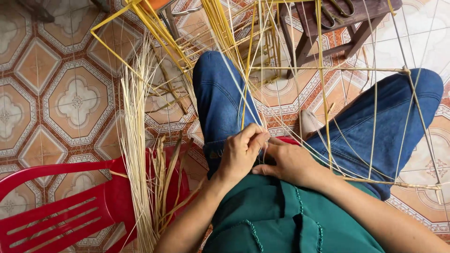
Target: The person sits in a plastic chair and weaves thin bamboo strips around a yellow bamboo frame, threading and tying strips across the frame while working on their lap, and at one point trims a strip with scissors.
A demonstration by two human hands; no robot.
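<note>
On lap, left hand pinching strips

The wooden stool is cut off by the top edge, as are the scissors on it. The red chair left of the stool runs past the bottom corner.

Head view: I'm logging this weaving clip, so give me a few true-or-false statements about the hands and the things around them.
1. Both hands meet at the lap, the left hand pinching thin straw strands. True.
2. The person wears red trousers. False: they are blue jeans.
3. A red plastic chair stands to the person's left. True.
4. A loose bundle of pale straw lies across that chair. True.
5. The right hand holds scissors. False: the scissors lie on the wooden stool ahead.
</note>
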